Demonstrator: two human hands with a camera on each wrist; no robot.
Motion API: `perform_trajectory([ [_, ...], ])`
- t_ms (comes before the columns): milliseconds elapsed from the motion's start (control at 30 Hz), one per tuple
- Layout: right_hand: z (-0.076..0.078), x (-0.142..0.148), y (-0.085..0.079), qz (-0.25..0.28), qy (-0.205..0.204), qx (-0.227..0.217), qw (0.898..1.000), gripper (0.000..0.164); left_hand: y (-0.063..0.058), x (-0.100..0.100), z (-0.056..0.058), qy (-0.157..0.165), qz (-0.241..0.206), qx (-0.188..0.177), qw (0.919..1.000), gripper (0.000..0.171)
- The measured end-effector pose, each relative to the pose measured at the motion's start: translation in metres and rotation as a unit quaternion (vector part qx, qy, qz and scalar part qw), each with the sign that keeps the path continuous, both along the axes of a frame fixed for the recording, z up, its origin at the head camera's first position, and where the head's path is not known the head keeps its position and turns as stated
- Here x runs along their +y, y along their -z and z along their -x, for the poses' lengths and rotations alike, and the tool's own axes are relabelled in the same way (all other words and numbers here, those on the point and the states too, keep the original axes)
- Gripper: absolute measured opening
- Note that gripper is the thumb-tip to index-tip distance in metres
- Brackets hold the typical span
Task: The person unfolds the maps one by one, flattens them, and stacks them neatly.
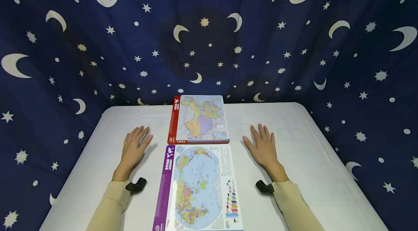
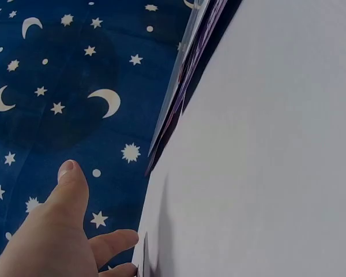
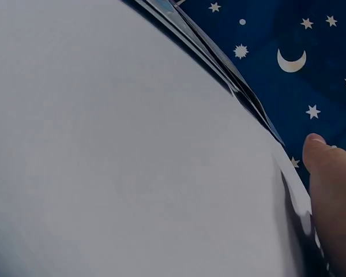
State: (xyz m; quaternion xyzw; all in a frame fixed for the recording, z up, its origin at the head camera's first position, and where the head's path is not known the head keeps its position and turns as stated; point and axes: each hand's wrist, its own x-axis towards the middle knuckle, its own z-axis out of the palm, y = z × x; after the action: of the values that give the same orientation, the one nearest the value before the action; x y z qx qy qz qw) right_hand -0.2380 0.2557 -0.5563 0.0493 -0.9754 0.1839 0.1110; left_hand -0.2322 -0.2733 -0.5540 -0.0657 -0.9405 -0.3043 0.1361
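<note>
Two laminated map boards lie one behind the other in the middle of the white table. The far one is a red-edged map board (image 1: 202, 119); nearer me is a purple-edged world map board (image 1: 197, 187). My left hand (image 1: 134, 148) rests on the table to their left, fingers spread loosely and holding nothing. On the other side my right hand (image 1: 263, 149) lies palm down with its fingers fanned out, also without anything in it. Neither hand touches the boards. Both wrist views show the boards edge-on as thin layers, with a thumb (image 2: 69, 190) raised in the left one.
The white tabletop (image 1: 316, 173) has rounded far corners. A dark blue curtain (image 1: 209, 42) with moons and stars hangs behind it and along both sides. Small black wrist devices (image 1: 136, 185) sit at the cuffs of the beige sleeves (image 1: 109, 205).
</note>
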Motion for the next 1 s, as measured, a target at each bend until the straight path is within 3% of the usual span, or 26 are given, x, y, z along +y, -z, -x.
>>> perform_trajectory([
  [367,0.003,-0.031,-0.001,0.028,-0.012,-0.005,1.000,0.075,-0.001,0.024,0.004,0.006,-0.001,-0.013,0.9999,0.060],
  [700,0.006,-0.065,-0.004,0.059,-0.057,0.003,0.997,0.068,-0.002,0.053,0.009,0.036,-0.015,-0.005,0.9992,0.053],
  [900,0.006,-0.075,-0.004,0.083,-0.090,0.016,0.992,0.065,-0.002,0.059,0.011,0.067,-0.026,-0.007,0.9974,0.049],
  [1000,0.007,-0.077,-0.006,0.079,-0.093,0.021,0.992,0.064,-0.004,0.060,0.013,0.073,-0.055,-0.005,0.9958,0.050],
])
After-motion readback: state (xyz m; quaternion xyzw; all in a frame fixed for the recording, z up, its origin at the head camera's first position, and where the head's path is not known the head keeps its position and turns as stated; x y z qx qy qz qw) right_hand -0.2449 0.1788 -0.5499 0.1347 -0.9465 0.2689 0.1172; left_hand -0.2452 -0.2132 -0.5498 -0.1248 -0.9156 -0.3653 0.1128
